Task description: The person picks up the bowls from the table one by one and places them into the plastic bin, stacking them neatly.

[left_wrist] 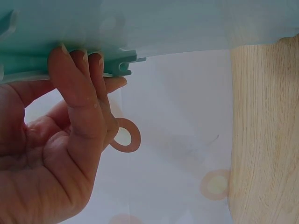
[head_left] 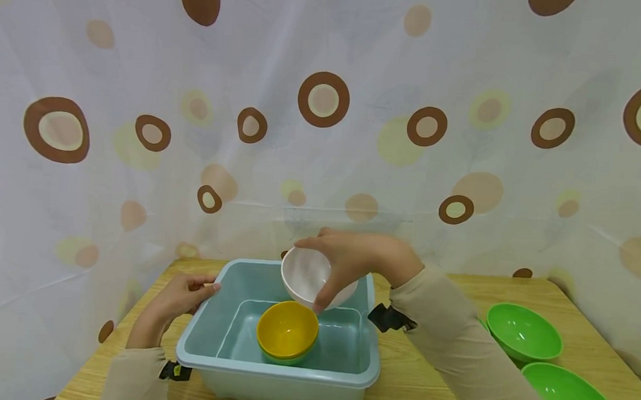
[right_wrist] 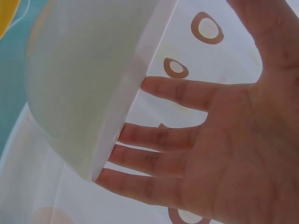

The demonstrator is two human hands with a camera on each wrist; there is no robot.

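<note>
My right hand holds a white bowl tilted above the light blue basin, thumb on the near rim and fingers on the far rim. In the right wrist view the fingertips press along the rim of the white bowl. My left hand grips the left rim of the basin, and the left wrist view has its fingers hooked under the edge of the basin. Inside the basin a yellow bowl is stacked in a green bowl, of which only a lower strip shows.
Several bright green bowls stand on the right of the wooden table, among them a far one and a nearer one. My right forearm partly covers them. A white curtain with brown circles hangs behind the table.
</note>
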